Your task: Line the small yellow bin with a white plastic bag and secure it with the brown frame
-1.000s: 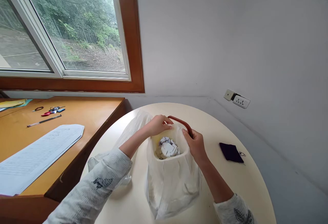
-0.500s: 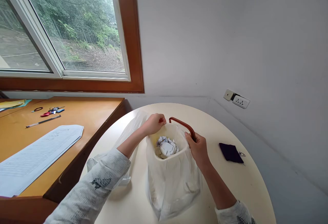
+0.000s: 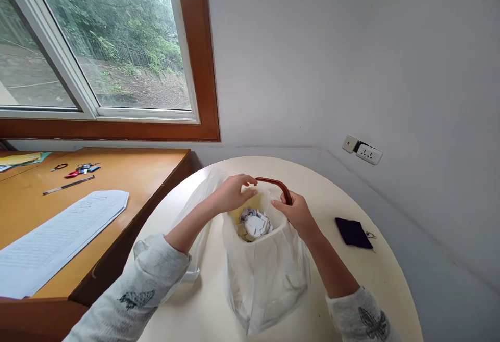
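Note:
My right hand (image 3: 297,214) is closed on the brown handle (image 3: 273,181) of a small bin, near the handle's right end. The bin is wrapped in a translucent white plastic bag (image 3: 265,290) folded over its rim. Crumpled white paper (image 3: 254,225) lies inside the bin. My left hand (image 3: 235,192) hovers over the bin's back left edge, fingers apart, its fingertips by the handle's left end; whether they touch it I cannot tell. Another plastic bag (image 3: 203,191) lies left of the bin, partly behind my left forearm.
The bin stands on a round cream table (image 3: 371,290). A dark cloth pouch (image 3: 353,233) lies at its right. On the wooden desk (image 3: 152,170) are papers (image 3: 70,235), a pen (image 3: 68,185) and keys (image 3: 84,169). A wall socket (image 3: 369,154) sits at the back right.
My left hand's fingers have opened from a pinch at the bin's back edge. My right hand has moved slightly up and left with the handle, which sits a little further left.

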`<state>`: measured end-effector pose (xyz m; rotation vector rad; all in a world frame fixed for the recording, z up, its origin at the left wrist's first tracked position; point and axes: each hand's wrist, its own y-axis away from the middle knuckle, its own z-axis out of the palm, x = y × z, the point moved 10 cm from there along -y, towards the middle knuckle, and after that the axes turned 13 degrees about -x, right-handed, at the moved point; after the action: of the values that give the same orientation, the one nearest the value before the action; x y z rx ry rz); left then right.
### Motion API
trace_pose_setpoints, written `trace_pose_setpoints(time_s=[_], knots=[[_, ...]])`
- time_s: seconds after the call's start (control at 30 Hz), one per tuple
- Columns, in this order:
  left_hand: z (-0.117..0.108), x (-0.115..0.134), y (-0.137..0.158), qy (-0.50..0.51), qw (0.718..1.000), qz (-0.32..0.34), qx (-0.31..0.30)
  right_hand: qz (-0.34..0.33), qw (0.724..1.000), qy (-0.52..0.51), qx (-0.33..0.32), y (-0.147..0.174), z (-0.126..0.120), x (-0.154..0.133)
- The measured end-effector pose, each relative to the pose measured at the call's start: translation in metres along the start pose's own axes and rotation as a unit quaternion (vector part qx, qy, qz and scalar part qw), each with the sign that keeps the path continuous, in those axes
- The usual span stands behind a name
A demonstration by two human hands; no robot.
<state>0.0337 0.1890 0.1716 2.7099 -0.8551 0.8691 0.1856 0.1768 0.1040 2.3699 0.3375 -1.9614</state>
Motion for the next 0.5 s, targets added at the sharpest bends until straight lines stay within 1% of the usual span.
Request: trace_pose_setpoints(time_s=[0.1, 0.17, 0.2, 0.23, 0.27, 0.33, 0.4, 0.43, 0.5], knots=[[0.015, 0.009, 0.001, -0.041, 0.998, 0.019, -0.054, -0.004, 0.999, 0.033, -0.024, -0.003, 0.005, -0.007], [0.026, 0.01, 0.0, -0.055, 0.993, 0.03, -0.097, -0.01, 0.999, 0.038, -0.022, -0.002, 0.005, -0.011], [0.03, 0.009, 0.001, -0.063, 0.992, 0.031, -0.109, -0.011, 0.999, 0.033, -0.016, 0.0, 0.004, -0.011], [0.03, 0.008, 0.002, -0.071, 0.991, 0.027, -0.108, -0.012, 1.0, 0.025, -0.007, 0.002, 0.001, -0.011], [0.027, 0.008, 0.005, -0.078, 0.992, 0.022, -0.092, -0.012, 1.0, 0.019, 0.005, 0.005, -0.003, -0.011], [0.016, 0.014, 0.015, -0.091, 0.995, 0.017, -0.032, -0.015, 0.999, 0.023, 0.034, 0.012, -0.014, -0.011], [0.01, 0.03, 0.032, -0.097, 0.995, 0.036, 0.012, -0.03, 0.996, 0.05, 0.06, 0.02, -0.025, -0.018], [0.014, 0.04, 0.04, -0.1, 0.993, 0.057, 0.012, -0.042, 0.995, 0.066, 0.066, 0.024, -0.029, -0.023], [0.032, 0.057, 0.055, -0.121, 0.987, 0.1, -0.023, -0.064, 0.991, 0.099, 0.063, 0.032, -0.033, -0.035]])
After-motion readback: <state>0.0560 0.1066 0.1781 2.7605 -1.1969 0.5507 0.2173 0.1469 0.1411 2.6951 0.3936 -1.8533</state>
